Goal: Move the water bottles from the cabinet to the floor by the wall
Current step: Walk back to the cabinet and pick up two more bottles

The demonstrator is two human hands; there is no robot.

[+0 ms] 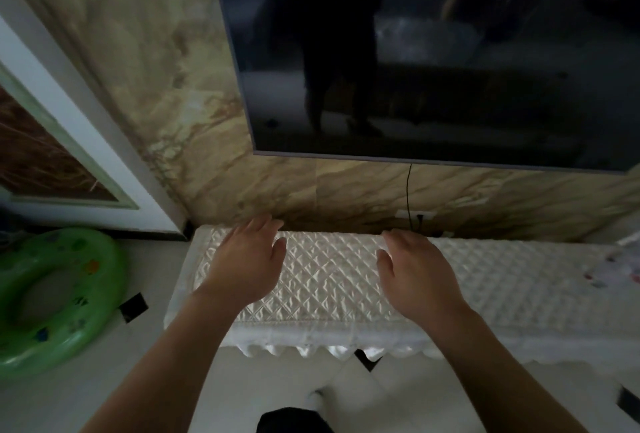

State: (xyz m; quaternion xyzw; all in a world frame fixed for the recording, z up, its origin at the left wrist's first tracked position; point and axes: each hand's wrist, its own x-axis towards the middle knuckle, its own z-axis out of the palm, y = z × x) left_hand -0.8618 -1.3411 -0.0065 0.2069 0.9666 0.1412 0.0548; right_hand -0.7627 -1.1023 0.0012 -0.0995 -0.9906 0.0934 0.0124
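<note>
Both forearms reach out; our left hand (246, 259) and right hand (415, 270) hover spread and empty over the quilted cover (329, 280) on the cabinet. We see 0 bottles anywhere, even toward the swim ring (59, 294) at 9 o'clock, so progress cannot be judged.

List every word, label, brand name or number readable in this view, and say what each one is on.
None can be read.
TV screen: dark, only reflections, no logo visible along its bottom edge.
Green inflatable ring: small coloured printed shapes, no legible letters.
Quilted white cover on the cabinet: plain diamond stitching, no text.
Patterned item at the right edge: coloured marks too blurred to read.
</note>
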